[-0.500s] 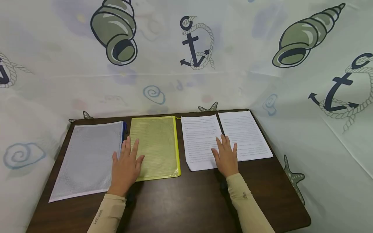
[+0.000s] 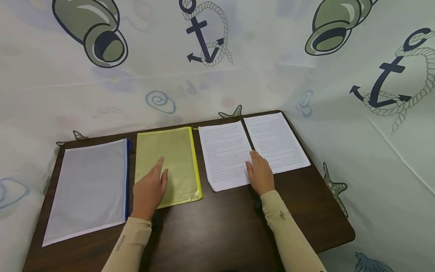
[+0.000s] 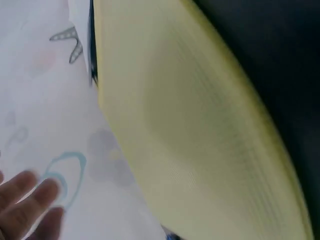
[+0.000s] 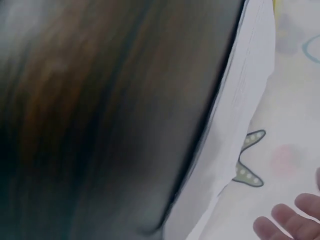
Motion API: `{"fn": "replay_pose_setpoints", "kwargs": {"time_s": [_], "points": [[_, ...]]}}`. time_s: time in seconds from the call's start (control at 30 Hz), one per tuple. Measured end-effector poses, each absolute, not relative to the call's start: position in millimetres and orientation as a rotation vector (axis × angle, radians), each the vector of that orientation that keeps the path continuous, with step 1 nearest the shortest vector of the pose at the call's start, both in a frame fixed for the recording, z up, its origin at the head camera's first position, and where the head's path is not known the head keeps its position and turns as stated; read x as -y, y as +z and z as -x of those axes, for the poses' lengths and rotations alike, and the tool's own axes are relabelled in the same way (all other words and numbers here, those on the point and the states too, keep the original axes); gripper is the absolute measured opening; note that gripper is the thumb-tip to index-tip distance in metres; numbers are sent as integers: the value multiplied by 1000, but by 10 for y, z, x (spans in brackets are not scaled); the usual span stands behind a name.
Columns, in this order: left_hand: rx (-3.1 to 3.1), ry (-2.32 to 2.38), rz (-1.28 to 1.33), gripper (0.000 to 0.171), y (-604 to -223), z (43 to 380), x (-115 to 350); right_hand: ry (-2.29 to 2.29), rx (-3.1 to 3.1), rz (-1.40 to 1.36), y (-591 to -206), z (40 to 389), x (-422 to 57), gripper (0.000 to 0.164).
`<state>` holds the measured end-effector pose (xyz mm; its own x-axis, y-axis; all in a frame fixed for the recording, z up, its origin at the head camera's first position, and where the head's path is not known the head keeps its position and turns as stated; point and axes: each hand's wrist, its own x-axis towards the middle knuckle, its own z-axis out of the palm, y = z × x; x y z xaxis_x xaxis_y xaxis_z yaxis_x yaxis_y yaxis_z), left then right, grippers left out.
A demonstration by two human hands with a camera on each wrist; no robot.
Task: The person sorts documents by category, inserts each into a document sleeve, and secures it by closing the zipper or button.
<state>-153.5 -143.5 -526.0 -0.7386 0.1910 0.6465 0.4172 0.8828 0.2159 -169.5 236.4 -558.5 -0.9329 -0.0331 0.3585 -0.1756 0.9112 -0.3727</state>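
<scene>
My left hand (image 2: 148,193) is over the lower left part of a yellow mesh zip pouch (image 2: 180,151), fingers extended and the thumb apart; it holds nothing. In the left wrist view its fingertips (image 3: 25,207) show at the lower left, away from the pouch. My right hand (image 2: 261,174) is at the lower right corner of a stack of written white sheets (image 2: 222,156), beside a second stack of sheets (image 2: 276,143). Its fingers are extended and close together, with nothing gripped. Whether it touches the paper I cannot tell.
A white mesh pouch with a blue zip edge (image 2: 90,185) lies at the left of the dark wooden table (image 2: 207,230). Behind the table hangs a pale cloth (image 2: 258,83) printed with shells, anchors and starfish.
The head view has shifted. My left hand has turned and moved right, off the white pouch and over the yellow one. The right hand's spread fingers have come together.
</scene>
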Motion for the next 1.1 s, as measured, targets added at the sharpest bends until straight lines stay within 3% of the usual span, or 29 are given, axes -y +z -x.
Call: {"fn": "replay_pose_setpoints", "kwargs": {"time_s": [0.23,0.6,1.1], "points": [[2485,-479,471,25,-5314,1690,1126,606,2736,-103,-5636,1787,-2446,40],[2975,-813,198,32,-5344,1963,444,700,2863,149,-5709,1984,-2516,41],[3200,-787,108,28,-5472,2153,-89,726,3058,264,-5663,2104,-2535,47]]}}
